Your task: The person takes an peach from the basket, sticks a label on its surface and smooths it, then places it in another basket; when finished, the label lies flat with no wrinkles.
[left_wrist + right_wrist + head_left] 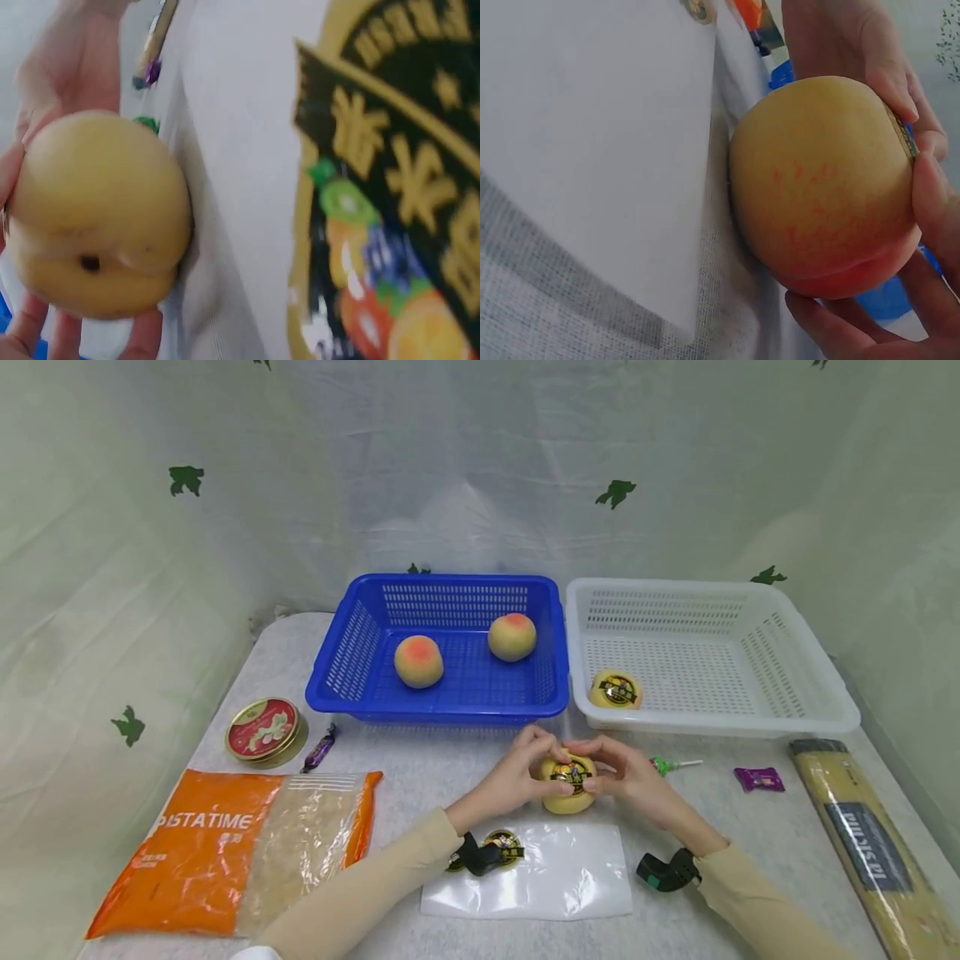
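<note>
Both hands hold one yellow peach (567,803) low over the table, just behind the sticker sheet. A round black-and-gold fruit sticker (572,773) is on its upper face. My left hand (527,770) grips the peach's left side, its thumb at the sticker's edge. The right hand (628,777) grips the other side, thumb likewise by the sticker. In the right wrist view the peach (825,187) shows a pink blush; in the left wrist view its stem hollow shows. Below the hands lies a white sticker sheet (555,881), with stickers at its left partly hidden by the left wrist camera.
A blue basket (442,717) holds two peaches; a white basket (720,722) holds one stickered peach. Around lie a red round tin (262,728), purple-wrapped candies (320,748), a green lollipop (663,766), an orange pasta bag (202,860) and a long pasta pack (870,843).
</note>
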The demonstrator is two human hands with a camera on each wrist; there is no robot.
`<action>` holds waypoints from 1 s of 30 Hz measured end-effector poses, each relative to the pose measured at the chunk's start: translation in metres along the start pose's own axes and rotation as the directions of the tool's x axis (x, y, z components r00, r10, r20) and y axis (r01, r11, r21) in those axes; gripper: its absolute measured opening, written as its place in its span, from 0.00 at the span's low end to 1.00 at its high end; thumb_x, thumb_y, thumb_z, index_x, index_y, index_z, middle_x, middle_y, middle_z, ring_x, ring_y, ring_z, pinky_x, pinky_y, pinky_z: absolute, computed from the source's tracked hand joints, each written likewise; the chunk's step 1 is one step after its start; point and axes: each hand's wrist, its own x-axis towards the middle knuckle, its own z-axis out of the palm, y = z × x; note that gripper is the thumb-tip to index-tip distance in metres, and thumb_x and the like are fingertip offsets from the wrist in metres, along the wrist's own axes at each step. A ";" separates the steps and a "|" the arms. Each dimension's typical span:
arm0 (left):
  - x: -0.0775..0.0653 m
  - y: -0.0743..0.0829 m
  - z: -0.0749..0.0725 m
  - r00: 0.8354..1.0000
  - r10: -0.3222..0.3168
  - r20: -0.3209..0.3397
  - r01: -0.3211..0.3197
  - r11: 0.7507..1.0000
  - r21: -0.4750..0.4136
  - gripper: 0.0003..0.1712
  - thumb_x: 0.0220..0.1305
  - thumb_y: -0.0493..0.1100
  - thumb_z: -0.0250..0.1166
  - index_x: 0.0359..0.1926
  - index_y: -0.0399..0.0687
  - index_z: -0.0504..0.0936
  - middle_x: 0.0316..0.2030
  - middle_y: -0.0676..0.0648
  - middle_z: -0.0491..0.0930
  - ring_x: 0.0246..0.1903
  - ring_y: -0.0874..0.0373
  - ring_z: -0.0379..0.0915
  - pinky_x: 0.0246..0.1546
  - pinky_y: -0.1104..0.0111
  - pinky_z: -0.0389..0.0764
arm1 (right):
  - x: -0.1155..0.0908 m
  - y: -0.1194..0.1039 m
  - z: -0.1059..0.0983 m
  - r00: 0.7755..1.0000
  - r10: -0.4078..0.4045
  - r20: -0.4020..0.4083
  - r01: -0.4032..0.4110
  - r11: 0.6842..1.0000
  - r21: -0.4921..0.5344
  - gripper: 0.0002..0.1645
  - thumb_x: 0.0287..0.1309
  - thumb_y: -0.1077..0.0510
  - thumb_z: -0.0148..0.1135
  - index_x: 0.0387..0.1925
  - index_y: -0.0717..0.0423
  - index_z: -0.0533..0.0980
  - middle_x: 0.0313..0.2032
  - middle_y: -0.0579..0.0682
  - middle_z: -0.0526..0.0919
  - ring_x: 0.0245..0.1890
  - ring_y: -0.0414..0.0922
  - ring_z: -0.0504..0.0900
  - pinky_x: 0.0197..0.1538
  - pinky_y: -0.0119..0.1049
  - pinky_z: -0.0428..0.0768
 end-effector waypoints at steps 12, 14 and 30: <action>-0.005 0.026 -0.023 0.998 0.003 0.067 0.009 0.985 -0.171 0.11 0.54 0.30 0.62 0.41 0.30 0.78 0.43 0.40 0.67 0.46 0.56 0.62 0.49 0.52 0.68 | -0.001 0.001 0.000 1.000 -0.025 -0.013 0.026 0.999 0.032 0.20 0.52 0.68 0.58 0.49 0.65 0.71 0.56 0.56 0.70 0.57 0.44 0.66 0.57 0.41 0.66; -0.005 0.025 -0.023 0.998 0.016 0.060 -0.006 0.986 -0.169 0.11 0.54 0.30 0.62 0.41 0.30 0.78 0.43 0.39 0.68 0.46 0.55 0.62 0.50 0.49 0.65 | 0.000 0.001 -0.001 1.000 -0.005 -0.025 0.006 0.999 0.035 0.19 0.53 0.66 0.58 0.49 0.64 0.72 0.56 0.55 0.71 0.57 0.45 0.67 0.57 0.40 0.66; -0.003 0.001 -0.006 0.996 -0.016 0.090 0.015 1.000 0.021 0.18 0.55 0.50 0.64 0.45 0.54 0.71 0.48 0.52 0.60 0.47 0.58 0.61 0.45 0.66 0.71 | 0.006 -0.007 0.006 0.993 0.034 -0.113 -0.038 0.999 -0.030 0.10 0.61 0.59 0.54 0.42 0.59 0.73 0.50 0.52 0.75 0.52 0.49 0.71 0.55 0.46 0.66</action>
